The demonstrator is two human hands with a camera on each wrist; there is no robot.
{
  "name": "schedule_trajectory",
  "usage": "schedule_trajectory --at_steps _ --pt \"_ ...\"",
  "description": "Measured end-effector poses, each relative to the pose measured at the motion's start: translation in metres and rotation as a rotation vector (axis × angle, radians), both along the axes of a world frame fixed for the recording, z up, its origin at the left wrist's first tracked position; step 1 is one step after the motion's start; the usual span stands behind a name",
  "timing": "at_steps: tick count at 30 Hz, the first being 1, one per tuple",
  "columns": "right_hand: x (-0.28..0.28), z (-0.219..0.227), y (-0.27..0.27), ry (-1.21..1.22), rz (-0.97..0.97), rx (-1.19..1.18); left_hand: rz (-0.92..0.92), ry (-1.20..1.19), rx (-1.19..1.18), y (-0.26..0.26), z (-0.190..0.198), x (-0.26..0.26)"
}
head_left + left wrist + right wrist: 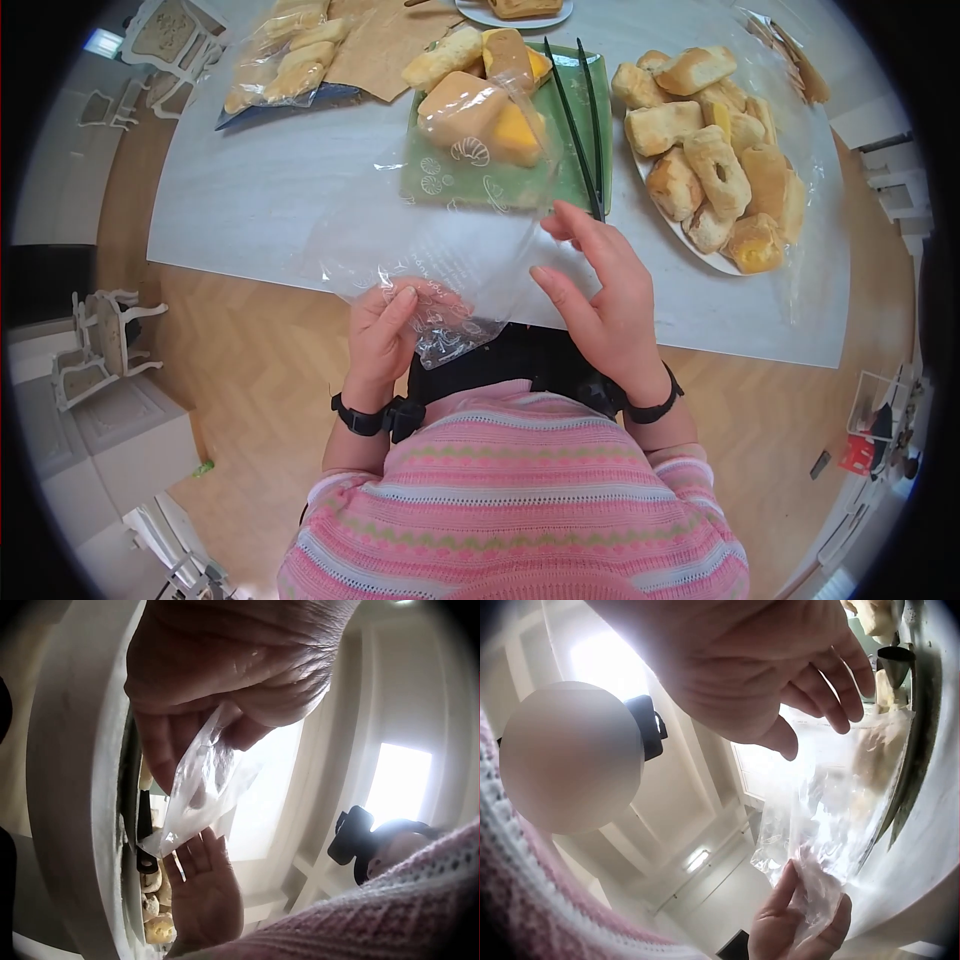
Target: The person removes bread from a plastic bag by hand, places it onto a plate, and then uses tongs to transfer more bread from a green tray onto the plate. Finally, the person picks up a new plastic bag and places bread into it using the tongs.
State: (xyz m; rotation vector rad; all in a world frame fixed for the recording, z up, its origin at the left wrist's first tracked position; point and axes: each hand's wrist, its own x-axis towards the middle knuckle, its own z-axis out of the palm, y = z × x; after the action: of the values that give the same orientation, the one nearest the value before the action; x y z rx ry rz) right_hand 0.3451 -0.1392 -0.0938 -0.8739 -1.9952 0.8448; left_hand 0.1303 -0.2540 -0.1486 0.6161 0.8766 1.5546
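My left hand (385, 325) grips a clear printed plastic bag (465, 245) by its lower end, thumb on top. The bag spreads up and away, over the near part of a green square plate (588, 150). Several bread pieces (462, 105) on the plate lie behind or under its film. Beside the bag's right edge, my right hand (612, 300) is raised with fingers apart and loosely bent, nothing in its grasp. In the right wrist view the bag (821, 802) hangs between the left hand (799, 915) and the right hand's fingers.
Dark tongs (575, 125) lie across the plate's right side. A white oval platter (655, 205) heaped with bread rolls (718, 170) stands at the right. Bagged bread (300, 65) and brown paper (385, 45) are at the back left. Another white plate (553, 18) sits at the far edge.
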Motion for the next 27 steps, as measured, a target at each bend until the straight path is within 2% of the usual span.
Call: schedule_trajectory --at_steps 1,5,7,11,13,16,17,19,21,22,24,25,27 --pt "-0.001 -0.001 -0.001 0.020 0.034 -0.121 0.000 0.000 -0.003 0.000 -0.002 -0.001" --pt "0.000 -0.001 0.005 0.035 0.112 -0.206 0.035 0.000 -0.021 -0.001 -0.007 -0.004" --pt "-0.002 0.004 0.009 0.057 -0.090 -0.072 0.058 -0.018 -0.038 -0.001 -0.007 -0.005" --pt "-0.002 0.002 0.013 0.140 -0.093 -0.102 0.061 -0.001 -0.032 0.000 -0.003 -0.006" --pt "-0.002 0.001 0.012 0.257 0.049 -0.364 0.055 0.004 -0.033 0.001 -0.002 -0.006" --pt "0.003 0.000 0.012 0.253 0.086 -0.489 0.068 -0.020 -0.018 0.001 -0.003 -0.008" --pt "0.005 0.001 0.012 0.254 0.088 -0.491 0.069 0.002 -0.006 0.001 -0.005 -0.009" --pt "0.007 0.004 0.013 0.230 0.127 -0.342 0.068 0.024 0.004 0.000 -0.011 -0.012" --pt "0.007 0.004 0.012 0.257 0.136 -0.314 0.243 0.207 -0.004 -0.002 -0.019 -0.014" --pt "0.007 0.004 0.011 0.284 0.146 -0.284 0.241 0.207 -0.004 -0.001 -0.014 -0.014" --pt "0.009 0.004 0.015 0.286 0.187 -0.205 0.259 0.609 -0.095 0.003 0.000 -0.016" --pt "0.009 0.004 0.017 0.288 0.231 -0.127 0.260 0.609 -0.096 0.008 0.000 -0.021" --pt "0.010 0.010 0.018 0.254 0.250 -0.070 0.243 0.619 0.468 0.020 0.001 -0.034"
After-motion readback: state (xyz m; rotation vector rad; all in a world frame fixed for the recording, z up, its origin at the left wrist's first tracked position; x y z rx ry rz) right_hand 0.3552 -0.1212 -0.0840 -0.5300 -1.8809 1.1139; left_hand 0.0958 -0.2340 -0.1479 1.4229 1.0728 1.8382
